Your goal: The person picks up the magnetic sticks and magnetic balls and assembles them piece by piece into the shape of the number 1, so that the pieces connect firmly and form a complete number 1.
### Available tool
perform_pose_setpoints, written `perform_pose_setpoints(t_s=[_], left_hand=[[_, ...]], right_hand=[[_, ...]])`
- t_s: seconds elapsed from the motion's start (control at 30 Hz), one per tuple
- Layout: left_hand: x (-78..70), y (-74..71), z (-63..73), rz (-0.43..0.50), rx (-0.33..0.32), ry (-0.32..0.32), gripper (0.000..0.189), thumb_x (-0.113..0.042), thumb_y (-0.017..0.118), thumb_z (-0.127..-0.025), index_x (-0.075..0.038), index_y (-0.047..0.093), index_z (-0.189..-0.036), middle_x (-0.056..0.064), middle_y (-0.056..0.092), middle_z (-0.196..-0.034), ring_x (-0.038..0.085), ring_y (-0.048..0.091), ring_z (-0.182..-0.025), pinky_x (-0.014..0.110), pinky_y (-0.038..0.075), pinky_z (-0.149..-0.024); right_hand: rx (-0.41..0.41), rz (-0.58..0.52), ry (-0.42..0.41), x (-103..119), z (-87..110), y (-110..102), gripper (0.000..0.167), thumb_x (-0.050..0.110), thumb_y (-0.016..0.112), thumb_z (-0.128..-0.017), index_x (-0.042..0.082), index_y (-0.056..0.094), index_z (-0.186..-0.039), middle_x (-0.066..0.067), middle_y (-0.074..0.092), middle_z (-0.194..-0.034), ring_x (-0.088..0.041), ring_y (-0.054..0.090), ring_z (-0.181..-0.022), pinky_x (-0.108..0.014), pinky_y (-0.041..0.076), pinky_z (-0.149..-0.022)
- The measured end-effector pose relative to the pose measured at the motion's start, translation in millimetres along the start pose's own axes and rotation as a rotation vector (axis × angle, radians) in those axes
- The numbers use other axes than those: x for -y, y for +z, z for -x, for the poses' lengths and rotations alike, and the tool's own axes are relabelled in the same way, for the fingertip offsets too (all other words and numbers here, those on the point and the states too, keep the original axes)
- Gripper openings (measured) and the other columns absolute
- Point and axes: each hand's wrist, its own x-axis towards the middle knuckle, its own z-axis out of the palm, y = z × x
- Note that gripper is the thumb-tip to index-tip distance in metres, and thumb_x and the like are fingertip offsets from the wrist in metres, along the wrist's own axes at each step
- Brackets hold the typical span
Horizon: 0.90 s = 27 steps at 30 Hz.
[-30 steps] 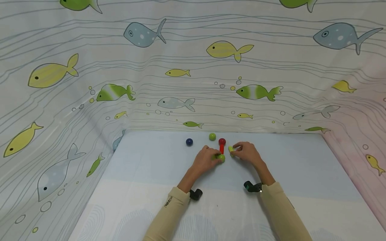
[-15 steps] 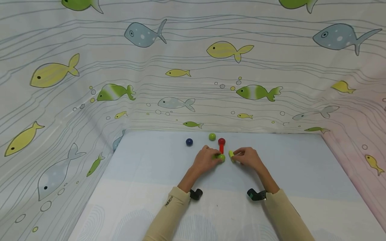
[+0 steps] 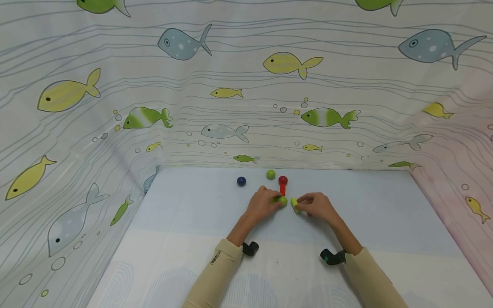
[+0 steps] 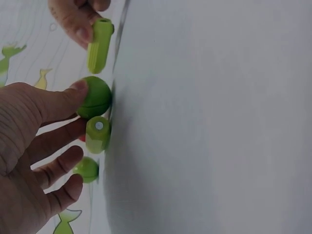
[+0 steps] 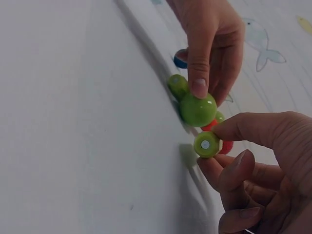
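Note:
My left hand [image 3: 263, 204] pinches a green ball [image 4: 98, 96] between thumb and fingers on the table. Against that ball lies a light green rod [image 4: 97, 138], a pale round dot on its end; in the head view the hand mostly covers it. A red rod [image 3: 283, 189] runs from near the held ball back to a red ball [image 3: 283, 180]. Just right of the green ball, my right hand [image 3: 316, 205] pinches another yellow-green rod [image 5: 205, 145] between thumb and fingertips. A narrow gap separates this rod from the ball in the left wrist view.
A dark blue ball [image 3: 241, 181] and a second green ball [image 3: 271, 174] sit farther back on the pale table [image 3: 185, 205]. Behind them rises a white fish-print backdrop [image 3: 269, 115], which also closes off both sides. A small black camera is strapped to each wrist.
My right hand has drawn the yellow-green rod back toward me, level with the held green ball. The left hand and the other pieces have stayed in place.

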Motion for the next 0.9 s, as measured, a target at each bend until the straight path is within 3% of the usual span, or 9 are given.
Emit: perform_pose_setpoints(t_s=[0.9], left_hand=[[-1.8, -1.5, 0.8, -0.017, 0.001, -0.003, 0.029, -0.032, 0.075, -0.088, -0.018, 0.074, -0.114, -0.005, 0.072, -0.107, 0.015, 0.051, -0.087, 0.024, 0.043, -0.072]], right_hand=[[0.048, -0.073, 0.007, 11, 19.2, 13, 0.03, 0.026, 0.08, -0.081, 0.007, 0.074, -0.104, -0.003, 0.072, -0.084, -0.017, 0.053, -0.053, -0.031, 0.039, -0.054]])
